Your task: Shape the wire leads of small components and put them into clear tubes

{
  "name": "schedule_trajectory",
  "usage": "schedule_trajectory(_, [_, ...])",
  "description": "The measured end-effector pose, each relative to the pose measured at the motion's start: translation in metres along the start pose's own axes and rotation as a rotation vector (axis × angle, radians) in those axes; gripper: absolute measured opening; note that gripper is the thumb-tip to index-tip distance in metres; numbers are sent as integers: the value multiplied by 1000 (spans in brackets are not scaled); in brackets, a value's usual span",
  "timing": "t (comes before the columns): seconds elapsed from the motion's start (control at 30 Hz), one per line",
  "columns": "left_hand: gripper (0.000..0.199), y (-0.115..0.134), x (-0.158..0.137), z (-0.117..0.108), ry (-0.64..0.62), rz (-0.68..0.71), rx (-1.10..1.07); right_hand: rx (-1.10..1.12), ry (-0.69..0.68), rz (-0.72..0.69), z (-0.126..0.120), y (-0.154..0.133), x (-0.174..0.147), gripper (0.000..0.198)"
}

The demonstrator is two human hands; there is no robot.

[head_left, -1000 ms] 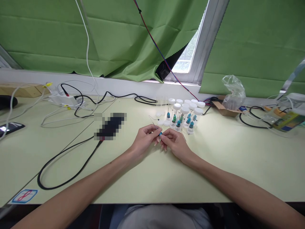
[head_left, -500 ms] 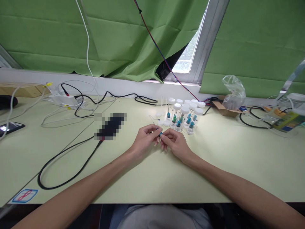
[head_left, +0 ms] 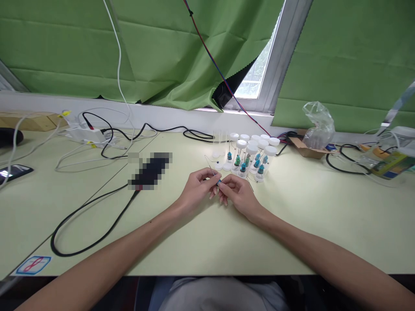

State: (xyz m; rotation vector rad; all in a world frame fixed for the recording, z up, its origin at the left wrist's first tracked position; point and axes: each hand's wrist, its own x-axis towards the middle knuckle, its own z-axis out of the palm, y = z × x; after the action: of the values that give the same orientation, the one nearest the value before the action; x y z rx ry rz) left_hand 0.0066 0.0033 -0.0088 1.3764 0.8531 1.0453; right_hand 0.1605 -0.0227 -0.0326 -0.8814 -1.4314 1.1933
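My left hand (head_left: 197, 186) and my right hand (head_left: 242, 196) meet over the table, thumbs and fingertips pinched together. Between them is a small blue piece with a thin wire (head_left: 219, 182); the wire juts up and left past my left fingers, and the fingers hide most of the piece. Just beyond my right hand stands a cluster of clear tubes with white lids (head_left: 252, 149). Several hold small teal or green pieces (head_left: 243, 167) with thin dark stems. Uncapped clear tubes (head_left: 216, 144) stand at the cluster's left, and a loose white lid (head_left: 218, 166) lies in front of them.
A blurred-out dark device (head_left: 151, 170) with a looped black cable (head_left: 69, 255) lies to the left. A white power strip (head_left: 89, 134) and tangled cords sit at the back left. At the back right are a cardboard box (head_left: 308, 149) with a plastic bag (head_left: 319, 125) and a labelled container (head_left: 394, 162).
Both hands keep nearly the same place and pinch. The wire's upper end has shifted very slightly to the right.
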Motion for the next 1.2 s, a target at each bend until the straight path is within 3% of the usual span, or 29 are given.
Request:
schedule_trajectory(0.7, [20,5,-5,-1,-35,69,296,-34,-103,66,-4,-4,-1,29])
schedule_trajectory(0.93, [24,6,-2,-2,-18,60,163,47,-46,40,-2,-3,1,32])
schedule_trajectory(1.2, [23,6,-3,1,-12,39,125,170,14,148,-3,-4,0,37])
